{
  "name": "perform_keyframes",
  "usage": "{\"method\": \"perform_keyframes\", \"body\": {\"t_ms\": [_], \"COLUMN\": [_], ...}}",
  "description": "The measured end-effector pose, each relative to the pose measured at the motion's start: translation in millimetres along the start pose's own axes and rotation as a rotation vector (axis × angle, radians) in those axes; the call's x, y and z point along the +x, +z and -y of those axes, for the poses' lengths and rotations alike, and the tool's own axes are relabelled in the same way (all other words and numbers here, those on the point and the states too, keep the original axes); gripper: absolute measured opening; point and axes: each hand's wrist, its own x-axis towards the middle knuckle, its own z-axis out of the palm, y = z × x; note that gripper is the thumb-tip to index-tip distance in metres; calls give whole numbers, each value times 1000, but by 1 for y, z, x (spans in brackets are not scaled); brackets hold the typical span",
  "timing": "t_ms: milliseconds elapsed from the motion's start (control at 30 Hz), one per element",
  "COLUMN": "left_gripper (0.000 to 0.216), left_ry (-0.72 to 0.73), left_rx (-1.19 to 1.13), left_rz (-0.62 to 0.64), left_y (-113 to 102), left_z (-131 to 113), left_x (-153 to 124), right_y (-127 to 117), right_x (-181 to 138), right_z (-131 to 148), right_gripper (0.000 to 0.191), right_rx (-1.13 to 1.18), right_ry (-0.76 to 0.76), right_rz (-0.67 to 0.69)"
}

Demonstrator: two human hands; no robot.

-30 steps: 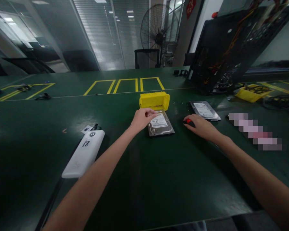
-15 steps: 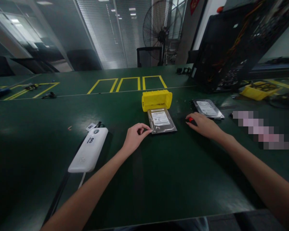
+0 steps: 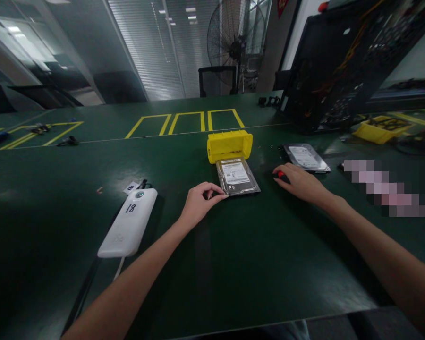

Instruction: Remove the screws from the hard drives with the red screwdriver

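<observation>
A silver hard drive with a white label lies flat, its far end against a yellow plastic bin tipped onto its side. My left hand is closed in a pinch at the drive's near left corner, thumb and forefinger touching it. To the right of the drive, my right hand rests low over the table, fingers curled round a small red-and-black object; most of it is hidden under the palm. Just beyond that hand sits a second hard drive, label up.
On the left lies a white power bank marked 18, with a cable. A dark computer case stands at the back right, near another yellow bin holding cables. Yellow tape outlines mark the green table's far side.
The left hand has shifted very slightly right along the drive's near corner. The right hand stays on the red-and-black object. The whole view has tilted a little.
</observation>
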Motion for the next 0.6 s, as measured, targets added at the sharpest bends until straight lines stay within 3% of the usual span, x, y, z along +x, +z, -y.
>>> {"method": "perform_keyframes", "body": {"t_ms": [600], "left_gripper": [16], "left_ry": [21], "left_rx": [-26], "left_rz": [9], "left_y": [1], "left_z": [4], "left_x": [1], "right_y": [-2], "right_x": [-1], "right_z": [4], "right_gripper": [37], "right_rx": [-3], "right_ry": [12], "right_rz": [0]}}
